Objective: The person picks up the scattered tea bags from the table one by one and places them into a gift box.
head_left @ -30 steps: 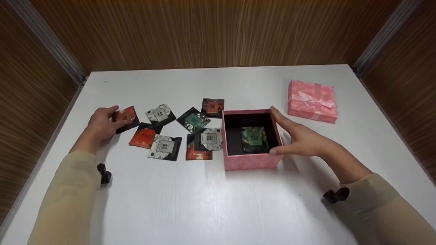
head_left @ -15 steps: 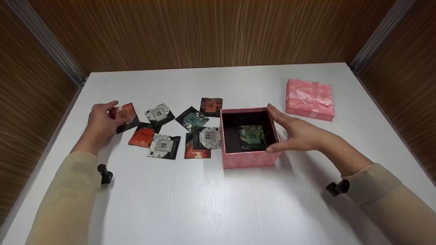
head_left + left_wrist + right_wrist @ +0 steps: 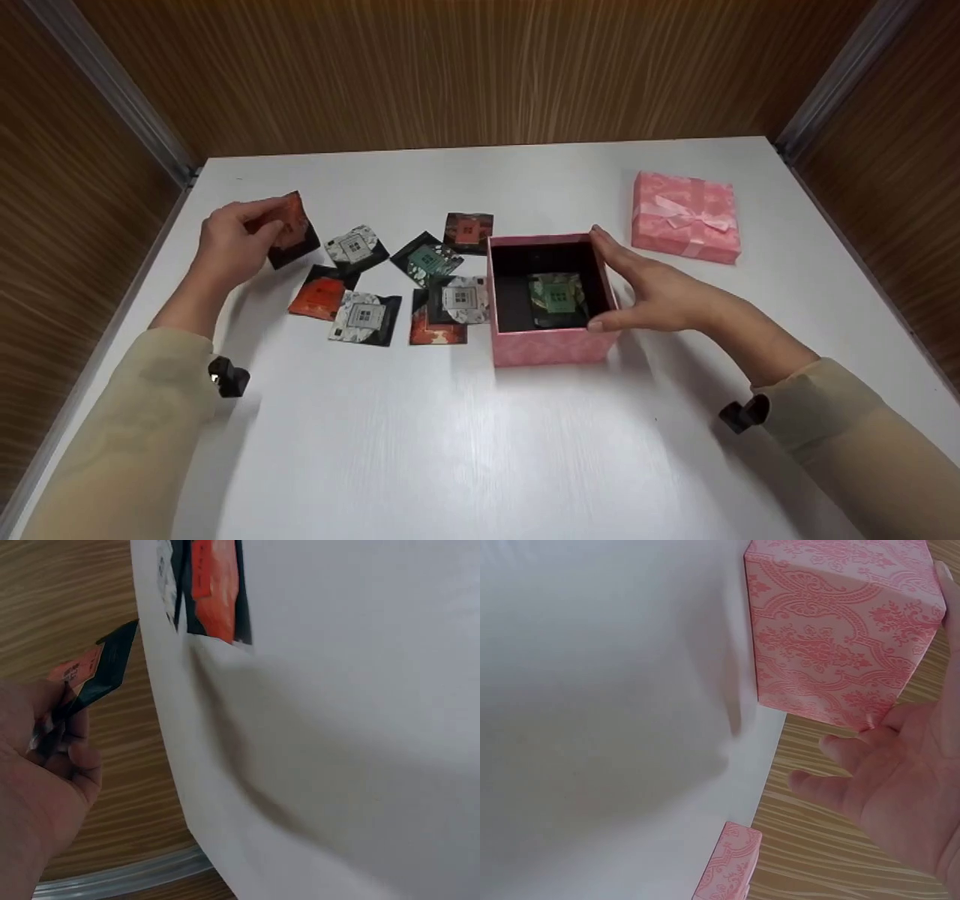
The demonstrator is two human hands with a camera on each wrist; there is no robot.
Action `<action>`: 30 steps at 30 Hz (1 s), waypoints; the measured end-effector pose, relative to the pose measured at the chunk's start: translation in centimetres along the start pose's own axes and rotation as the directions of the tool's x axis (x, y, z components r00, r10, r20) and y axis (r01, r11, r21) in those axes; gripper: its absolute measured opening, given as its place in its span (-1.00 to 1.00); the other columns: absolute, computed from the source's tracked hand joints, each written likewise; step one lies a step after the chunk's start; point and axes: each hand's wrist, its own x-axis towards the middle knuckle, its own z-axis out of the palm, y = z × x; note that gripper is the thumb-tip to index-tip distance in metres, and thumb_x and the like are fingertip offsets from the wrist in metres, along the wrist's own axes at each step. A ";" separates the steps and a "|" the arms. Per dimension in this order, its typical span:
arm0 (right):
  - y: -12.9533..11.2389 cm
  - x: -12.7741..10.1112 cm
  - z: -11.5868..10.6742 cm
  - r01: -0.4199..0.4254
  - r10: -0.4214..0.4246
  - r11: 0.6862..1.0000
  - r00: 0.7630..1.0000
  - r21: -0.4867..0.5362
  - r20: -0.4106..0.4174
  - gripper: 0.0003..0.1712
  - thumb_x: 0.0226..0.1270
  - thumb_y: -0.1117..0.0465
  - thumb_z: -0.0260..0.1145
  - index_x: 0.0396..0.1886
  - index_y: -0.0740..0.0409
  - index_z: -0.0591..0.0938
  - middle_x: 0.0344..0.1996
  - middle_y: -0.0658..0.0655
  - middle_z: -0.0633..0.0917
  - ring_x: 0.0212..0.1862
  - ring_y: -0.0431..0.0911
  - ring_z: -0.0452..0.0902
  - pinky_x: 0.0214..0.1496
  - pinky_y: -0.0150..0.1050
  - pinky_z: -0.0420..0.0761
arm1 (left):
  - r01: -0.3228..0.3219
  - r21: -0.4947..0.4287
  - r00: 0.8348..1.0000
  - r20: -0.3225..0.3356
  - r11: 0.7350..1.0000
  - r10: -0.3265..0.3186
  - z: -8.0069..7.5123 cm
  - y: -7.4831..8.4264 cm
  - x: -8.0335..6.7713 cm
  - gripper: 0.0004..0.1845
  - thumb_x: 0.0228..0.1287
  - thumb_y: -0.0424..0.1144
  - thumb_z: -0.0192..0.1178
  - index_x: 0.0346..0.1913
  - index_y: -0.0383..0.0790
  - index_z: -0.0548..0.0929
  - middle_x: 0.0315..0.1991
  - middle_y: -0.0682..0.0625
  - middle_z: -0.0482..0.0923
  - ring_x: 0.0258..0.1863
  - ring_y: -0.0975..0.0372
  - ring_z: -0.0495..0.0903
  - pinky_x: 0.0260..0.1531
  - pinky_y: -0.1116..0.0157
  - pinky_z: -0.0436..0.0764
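My left hand (image 3: 234,241) pinches a red-and-black square sachet (image 3: 301,231) between thumb and fingers, raised and tilted at the table's left. In the left wrist view the sachet's dark end (image 3: 112,664) sticks out past the fingers. An uncovered pink gift box (image 3: 551,349) with a black inside stands right of centre, and a green sachet (image 3: 559,300) lies in it. My right hand (image 3: 660,296) holds the box's right side, thumb at the near corner and index finger at the far one. The other fingers (image 3: 821,789) are spread below the box in the right wrist view.
Several sachets lie between the left hand and the box, among them a white-and-black one (image 3: 365,318), an orange one (image 3: 321,297) and a green one (image 3: 426,259); some overlap. The pink lid (image 3: 686,217) with a bow sits at the back right. Wood-grain panels (image 3: 480,75) surround the white table.
My left hand has lifted the red-and-black sachet from the table, moving it slightly up and right and tilting it. My right hand keeps its hold on the box.
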 end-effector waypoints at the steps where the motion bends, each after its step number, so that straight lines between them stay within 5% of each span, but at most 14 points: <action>1: 0.1 0.0 0.0 0.003 -0.003 1.000 1.000 0.002 -0.004 0.48 0.19 -0.37 0.55 0.78 -0.14 -0.24 0.74 0.07 -0.18 0.68 0.19 -0.04 0.55 0.30 0.20 | -0.020 -0.002 1.000 -0.010 1.000 0.020 0.1 0.5 0.0 -0.59 0.62 -0.33 0.11 0.40 -0.10 0.67 0.22 -0.19 0.56 0.09 0.09 0.47 -0.04 0.38 0.52; 9: 0.4 -0.2 0.1 0.011 -0.011 1.000 1.000 0.006 -0.021 0.47 0.21 -0.36 0.55 0.78 -0.13 -0.23 0.74 0.06 -0.16 0.68 0.22 -0.03 0.55 0.32 0.20 | -0.147 -0.039 0.987 -0.063 0.988 0.145 1.8 5.5 -0.4 -0.67 0.65 -0.29 0.11 0.26 -0.09 0.78 0.08 -0.12 0.50 0.05 0.14 0.50 0.01 0.36 0.55; 13: 0.5 -0.3 0.3 0.026 -0.026 1.000 0.999 0.015 -0.026 0.46 0.21 -0.32 0.56 0.78 -0.08 -0.21 0.74 0.06 -0.15 0.68 0.18 -0.05 0.57 0.29 0.18 | -0.183 -0.053 0.983 -0.040 0.982 0.181 2.9 7.7 -0.8 -0.66 0.62 -0.29 0.17 0.33 -0.12 0.72 0.13 -0.13 0.47 0.05 0.15 0.50 -0.02 0.43 0.56; 21: 0.5 -0.2 0.5 0.039 -0.038 0.999 0.999 0.021 -0.039 0.46 0.20 -0.29 0.58 0.78 -0.04 -0.19 0.74 0.10 -0.14 0.68 0.15 -0.04 0.58 0.24 0.18 | -0.218 -0.142 0.974 0.033 0.966 0.224 5.0 11.6 -1.5 -0.52 0.50 -0.39 0.26 0.42 -0.07 0.65 0.23 -0.15 0.42 0.15 0.10 0.50 0.14 0.23 0.62; 30: 0.3 -0.1 0.4 0.029 -0.028 0.999 0.999 0.021 -0.037 0.46 0.20 -0.31 0.57 0.78 -0.10 -0.21 0.74 0.09 -0.13 0.68 0.18 -0.04 0.57 0.29 0.18 | -0.344 -0.233 0.927 0.069 0.910 0.368 8.1 15.9 -2.7 -0.73 0.54 -0.32 0.29 0.19 -0.10 0.81 0.07 -0.06 0.61 -0.11 0.18 0.53 -0.16 0.27 0.57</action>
